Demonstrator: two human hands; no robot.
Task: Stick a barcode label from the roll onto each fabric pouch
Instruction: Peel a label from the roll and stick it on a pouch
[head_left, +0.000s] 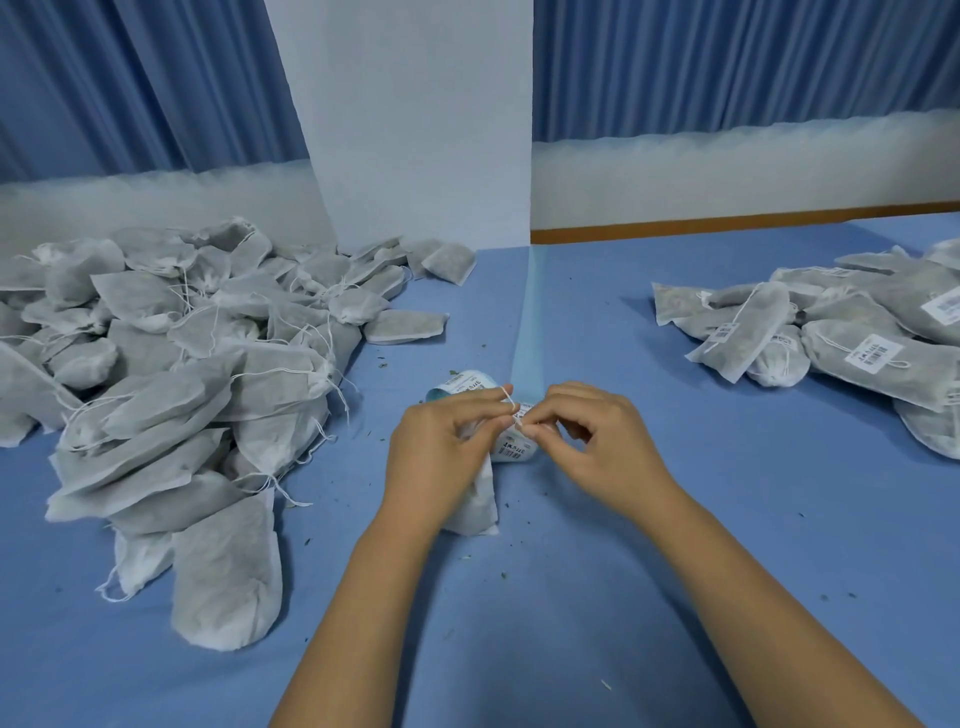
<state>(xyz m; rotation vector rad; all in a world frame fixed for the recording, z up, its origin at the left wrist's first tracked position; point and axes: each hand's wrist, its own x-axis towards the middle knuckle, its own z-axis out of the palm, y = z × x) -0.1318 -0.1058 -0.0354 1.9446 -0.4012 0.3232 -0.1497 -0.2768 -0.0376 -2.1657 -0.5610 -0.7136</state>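
The roll of barcode labels (462, 385) lies on the blue table in front of me, its pale blue backing strip (530, 338) trailing away toward the wall. My left hand (441, 452) grips a grey fabric pouch (475, 506) that hangs below its fingers. My right hand (592, 441) pinches a white barcode label (522, 415) at the roll's strip, fingertips meeting those of the left hand. A further printed label (511, 451) shows just beneath the fingers.
A big heap of unlabelled grey drawstring pouches (171, 374) fills the left of the table. A smaller pile of pouches carrying barcode labels (852, 338) lies at the right. A white pillar (415, 119) stands behind. Small dried leaf bits dot the blue cloth.
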